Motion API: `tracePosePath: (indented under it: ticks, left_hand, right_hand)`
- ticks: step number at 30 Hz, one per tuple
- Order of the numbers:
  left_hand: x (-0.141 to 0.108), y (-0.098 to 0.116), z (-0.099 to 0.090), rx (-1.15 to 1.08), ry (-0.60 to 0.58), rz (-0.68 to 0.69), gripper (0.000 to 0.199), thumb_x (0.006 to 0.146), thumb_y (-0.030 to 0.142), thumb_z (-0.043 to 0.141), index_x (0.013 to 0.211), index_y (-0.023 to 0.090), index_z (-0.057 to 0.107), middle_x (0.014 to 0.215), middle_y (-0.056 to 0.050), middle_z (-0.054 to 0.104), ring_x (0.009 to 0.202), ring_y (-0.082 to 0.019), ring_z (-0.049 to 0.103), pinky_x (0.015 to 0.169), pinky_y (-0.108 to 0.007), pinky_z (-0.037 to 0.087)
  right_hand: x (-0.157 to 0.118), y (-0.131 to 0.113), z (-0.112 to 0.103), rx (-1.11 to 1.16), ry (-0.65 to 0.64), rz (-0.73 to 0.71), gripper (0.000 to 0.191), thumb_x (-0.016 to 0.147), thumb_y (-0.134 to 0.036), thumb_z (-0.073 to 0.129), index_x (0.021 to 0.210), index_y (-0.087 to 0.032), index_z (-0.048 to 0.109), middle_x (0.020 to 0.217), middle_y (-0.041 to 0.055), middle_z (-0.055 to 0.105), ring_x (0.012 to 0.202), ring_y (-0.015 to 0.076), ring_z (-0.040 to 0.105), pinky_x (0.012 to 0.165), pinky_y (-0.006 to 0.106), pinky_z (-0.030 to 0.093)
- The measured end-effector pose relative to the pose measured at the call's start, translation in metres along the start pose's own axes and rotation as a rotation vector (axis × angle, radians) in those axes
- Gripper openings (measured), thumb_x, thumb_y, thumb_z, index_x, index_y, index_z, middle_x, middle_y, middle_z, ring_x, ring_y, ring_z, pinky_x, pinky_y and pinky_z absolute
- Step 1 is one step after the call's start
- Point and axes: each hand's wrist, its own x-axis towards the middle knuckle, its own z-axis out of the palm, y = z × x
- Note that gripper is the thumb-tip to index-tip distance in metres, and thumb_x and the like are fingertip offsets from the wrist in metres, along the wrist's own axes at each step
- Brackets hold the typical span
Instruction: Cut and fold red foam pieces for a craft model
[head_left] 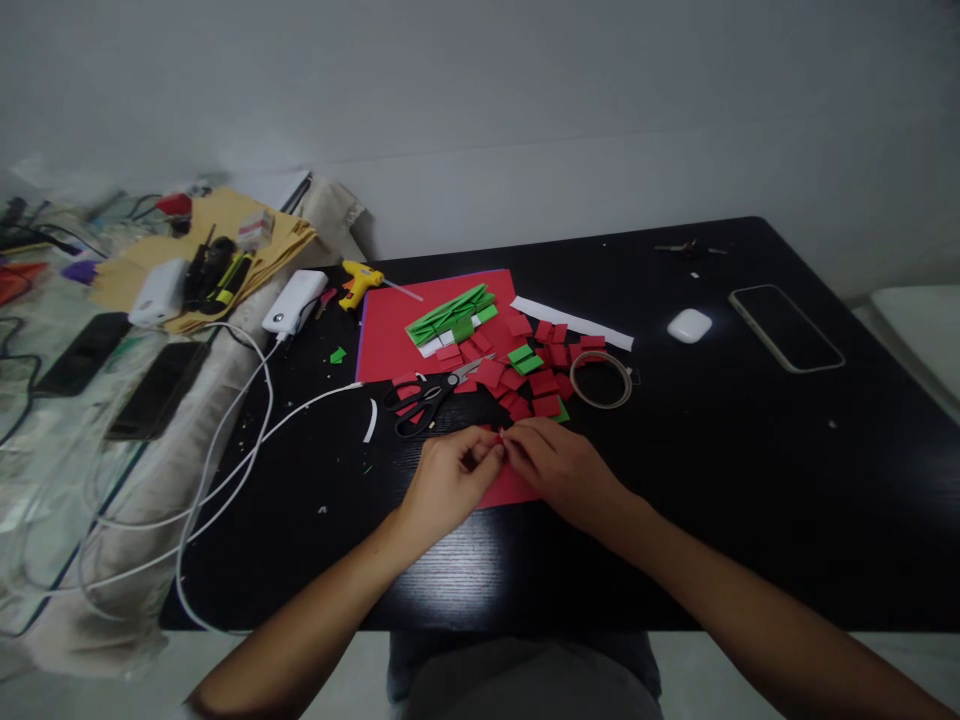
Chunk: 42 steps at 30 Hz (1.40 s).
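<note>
The left hand (454,468) and right hand (562,465) pinched a red slip (498,439) over the red sheet (510,489), and it looked light, thin and easily creased, best held by its edges.

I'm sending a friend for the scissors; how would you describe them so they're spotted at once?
On the black table, find the red sheet bearing green folded paper. By its near edge, at the left of the scattered red paper pieces, lie the scissors. Their black handle loops and metal blades set them apart from the paper around them.
</note>
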Motion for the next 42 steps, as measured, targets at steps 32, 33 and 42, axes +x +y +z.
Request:
tracePosePath:
  ticks: [32, 33, 42]
  left_hand:
    - [0.002, 0.005, -0.005, 0.050, -0.046, 0.002, 0.019, 0.094, 0.028, 0.059, 0.083, 0.017, 0.069, 0.065, 0.001, 0.066, 0.058, -0.012, 0.058, 0.058, -0.022, 0.044]
    - [0.002, 0.006, -0.005, 0.057, -0.044, 0.008, 0.019, 0.094, 0.028, 0.059, 0.082, 0.017, 0.069, 0.065, 0.001, 0.065, 0.058, -0.011, 0.057, 0.058, -0.022, 0.043]
    - [0.002, 0.009, -0.005, 0.144, -0.061, 0.054, 0.021, 0.095, 0.026, 0.057, 0.079, 0.017, 0.067, 0.063, 0.003, 0.058, 0.057, -0.010, 0.050, 0.057, -0.022, 0.038]
  right_hand:
    - [0.002, 0.002, -0.003, 0.037, -0.063, -0.035, 0.022, 0.105, -0.011, 0.042, 0.102, -0.013, 0.065, 0.094, 0.0113, 0.072, 0.089, 0.0238, 0.070, 0.080, 0.037, 0.063]
    - [0.002, 0.003, -0.003, 0.035, -0.055, -0.037, 0.022, 0.105, -0.011, 0.043, 0.102, -0.012, 0.065, 0.094, 0.0116, 0.072, 0.089, 0.0239, 0.070, 0.079, 0.037, 0.063]
    - [0.002, 0.004, -0.003, 0.008, -0.059, -0.015, 0.017, 0.103, -0.013, 0.047, 0.099, -0.014, 0.063, 0.091, 0.0118, 0.071, 0.084, 0.0232, 0.069, 0.073, 0.035, 0.059]
